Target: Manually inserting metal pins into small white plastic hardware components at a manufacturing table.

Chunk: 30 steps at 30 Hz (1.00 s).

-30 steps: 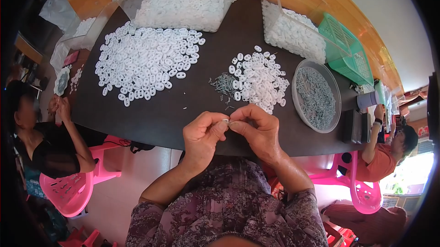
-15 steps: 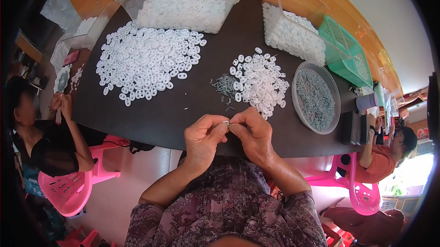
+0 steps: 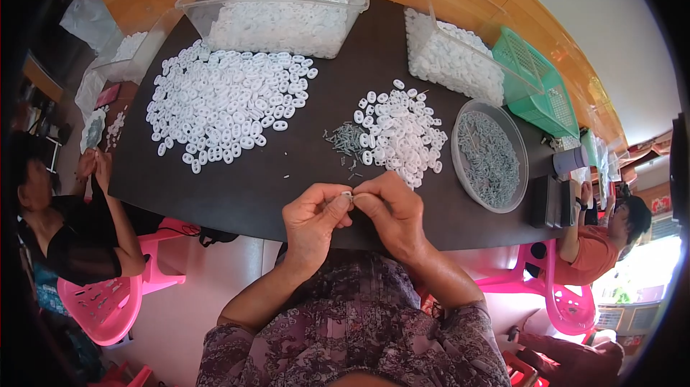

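White plastic ring [image 3: 346, 195], very small and maybe with a screw in it, was pinched between the fingertips of the left hand [image 3: 311, 223] and the right hand [image 3: 389, 212], just above the near edge of the dark table [image 3: 287, 171]. Both hands were closed on it. Near them lay a pile of rings [image 3: 401, 134] and some grey screws [image 3: 346, 140].

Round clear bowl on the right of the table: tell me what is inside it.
The round clear bowl holds a layer of small grey metal pieces, like the loose grey ones on the table. They cover its bottom, so anything beneath them is hidden.
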Motion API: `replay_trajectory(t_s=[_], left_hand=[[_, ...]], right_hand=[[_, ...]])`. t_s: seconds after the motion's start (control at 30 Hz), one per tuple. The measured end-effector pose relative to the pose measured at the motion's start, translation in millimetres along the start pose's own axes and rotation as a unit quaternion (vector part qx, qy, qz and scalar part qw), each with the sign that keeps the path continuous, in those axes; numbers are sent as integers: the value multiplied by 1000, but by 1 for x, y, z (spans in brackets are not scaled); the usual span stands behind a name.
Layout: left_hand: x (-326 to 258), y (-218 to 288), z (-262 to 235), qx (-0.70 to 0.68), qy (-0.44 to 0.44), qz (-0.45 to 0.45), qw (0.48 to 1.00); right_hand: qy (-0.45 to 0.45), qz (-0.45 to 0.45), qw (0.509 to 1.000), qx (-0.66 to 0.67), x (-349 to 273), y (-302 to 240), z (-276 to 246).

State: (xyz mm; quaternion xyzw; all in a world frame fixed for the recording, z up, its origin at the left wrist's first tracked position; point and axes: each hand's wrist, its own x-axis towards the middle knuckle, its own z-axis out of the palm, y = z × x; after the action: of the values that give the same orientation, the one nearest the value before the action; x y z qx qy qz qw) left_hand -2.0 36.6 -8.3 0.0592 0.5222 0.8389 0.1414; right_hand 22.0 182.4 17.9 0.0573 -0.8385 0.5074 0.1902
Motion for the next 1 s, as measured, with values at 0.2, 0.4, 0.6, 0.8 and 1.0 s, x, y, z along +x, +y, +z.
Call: replay_trajectory(t_s=[0.2, 0.4, 0.6, 0.8, 1.0], left_hand=[[4, 8, -5, -3, 35, 0, 999], [4, 5, -7, -8, 27, -5, 1000], [3, 6, -9, -11, 21, -5, 1000], [4, 7, -7, -3, 21, -5, 1000], [6, 4, -10, -4, 2, -9, 1000]], right_hand=[[37, -82, 975, -202, 31, 16, -18], [-10, -143, 914, -381, 35, 33, -6], [-30, -144, 913, -379, 26, 31, -11], [-29, -137, 924, -356, 23, 30, -13], [-43, -126, 924, -359, 20, 25, -14]])
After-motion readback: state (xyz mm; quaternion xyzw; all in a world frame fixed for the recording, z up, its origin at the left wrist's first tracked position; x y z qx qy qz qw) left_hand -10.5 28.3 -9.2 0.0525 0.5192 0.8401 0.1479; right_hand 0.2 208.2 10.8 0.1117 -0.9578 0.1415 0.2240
